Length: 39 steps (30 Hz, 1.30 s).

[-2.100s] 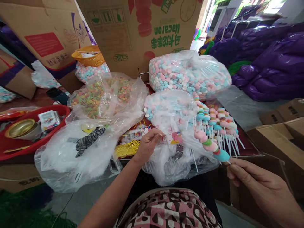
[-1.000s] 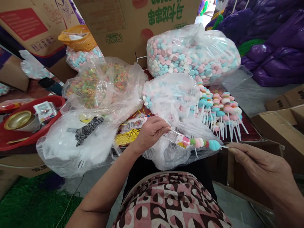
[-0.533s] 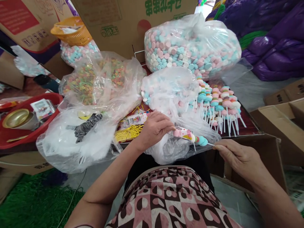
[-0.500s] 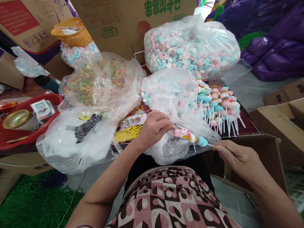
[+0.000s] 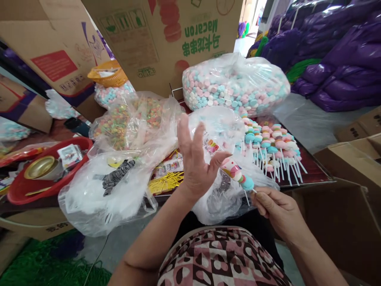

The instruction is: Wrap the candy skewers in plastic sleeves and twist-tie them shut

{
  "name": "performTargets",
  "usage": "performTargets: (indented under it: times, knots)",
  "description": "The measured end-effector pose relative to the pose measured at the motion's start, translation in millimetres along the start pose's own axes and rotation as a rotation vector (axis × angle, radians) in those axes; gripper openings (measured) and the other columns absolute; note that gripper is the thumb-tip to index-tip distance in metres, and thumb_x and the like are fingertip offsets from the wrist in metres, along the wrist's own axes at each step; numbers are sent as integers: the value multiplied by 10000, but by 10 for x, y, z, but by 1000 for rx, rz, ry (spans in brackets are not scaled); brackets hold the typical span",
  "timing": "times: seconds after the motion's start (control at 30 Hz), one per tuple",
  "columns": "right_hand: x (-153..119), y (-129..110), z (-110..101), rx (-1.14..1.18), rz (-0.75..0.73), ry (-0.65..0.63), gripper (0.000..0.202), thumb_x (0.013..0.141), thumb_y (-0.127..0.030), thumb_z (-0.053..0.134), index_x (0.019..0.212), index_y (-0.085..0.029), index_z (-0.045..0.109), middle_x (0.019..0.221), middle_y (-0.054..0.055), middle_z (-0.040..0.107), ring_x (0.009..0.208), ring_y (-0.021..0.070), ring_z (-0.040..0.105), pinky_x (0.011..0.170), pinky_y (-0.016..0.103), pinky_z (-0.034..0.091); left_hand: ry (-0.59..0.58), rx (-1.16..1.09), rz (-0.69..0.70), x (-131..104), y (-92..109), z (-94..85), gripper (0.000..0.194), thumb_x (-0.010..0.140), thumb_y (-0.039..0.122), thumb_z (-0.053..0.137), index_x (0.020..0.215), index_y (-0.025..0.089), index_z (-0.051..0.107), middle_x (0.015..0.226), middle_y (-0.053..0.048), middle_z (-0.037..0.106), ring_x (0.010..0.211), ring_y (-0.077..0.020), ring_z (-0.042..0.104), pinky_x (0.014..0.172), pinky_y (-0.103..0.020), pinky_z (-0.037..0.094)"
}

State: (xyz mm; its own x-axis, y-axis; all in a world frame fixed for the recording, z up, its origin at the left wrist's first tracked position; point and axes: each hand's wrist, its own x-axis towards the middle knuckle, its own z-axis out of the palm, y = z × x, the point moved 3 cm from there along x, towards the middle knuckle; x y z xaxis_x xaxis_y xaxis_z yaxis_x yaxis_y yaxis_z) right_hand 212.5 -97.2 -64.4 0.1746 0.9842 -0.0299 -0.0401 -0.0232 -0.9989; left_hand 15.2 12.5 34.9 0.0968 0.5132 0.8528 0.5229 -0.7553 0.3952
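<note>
My right hand (image 5: 272, 204) pinches the white stick of a marshmallow skewer (image 5: 247, 182), which points up and left. Pink, white and blue sweets show on it, the pink end inside a clear printed wrapper (image 5: 212, 145). Behind the wrapper, my left hand (image 5: 196, 163) is raised with its fingers spread, and its thumb is beside the wrapper's edge; whether it touches cannot be made out. Beneath both hands lies a crumpled clear plastic bag (image 5: 214, 204). Yellow twist ties (image 5: 166, 182) lie left of my left wrist.
Finished-looking skewers (image 5: 275, 147) are piled at the right of the table. Behind stands a large bag of marshmallows (image 5: 235, 87), with a bag of ring-shaped sweets (image 5: 131, 119) to its left. A red basin (image 5: 18, 190) sits far left; an open carton (image 5: 336, 222) stands at right.
My left hand has gone from a pinch at the wrapper's end to spread, raised fingers. My right hand has moved left with the skewer, which now tilts more steeply.
</note>
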Motion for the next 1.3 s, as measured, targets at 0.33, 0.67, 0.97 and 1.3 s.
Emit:
performTargets:
  times: [0.33,0.67,0.97,1.3]
  knots:
    - [53,47,162,19,28,30,333,826,-532,688,787,-203,724,445,-39,480,421,106,388,437,251,301,-289,-1195,-915,-143,113,287,554,852,636,578,1238,238,551,1102,-104,723,1034,-257,690,917,-432,530]
    - [-9,50,575,284,247,-78,394,855,-567,645,719,-198,659,393,-78,314,456,107,337,571,267,383,-187,-1303,-944,-281,186,349,278,856,462,675,965,222,589,696,22,647,728,-144,673,684,-279,489]
    - [-2,0,694,414,238,33,357,744,-544,771,730,-196,693,461,-81,292,464,84,299,525,250,361,-418,-1230,-984,-384,154,204,460,708,472,811,1069,220,677,1120,-87,707,1027,-216,659,858,-318,509]
    - [-63,53,598,129,133,46,293,811,-485,735,910,-210,712,596,-22,546,587,124,461,551,244,362,-37,-1236,-1018,-23,-65,106,377,762,518,728,962,224,604,697,31,632,795,-170,694,890,-398,526]
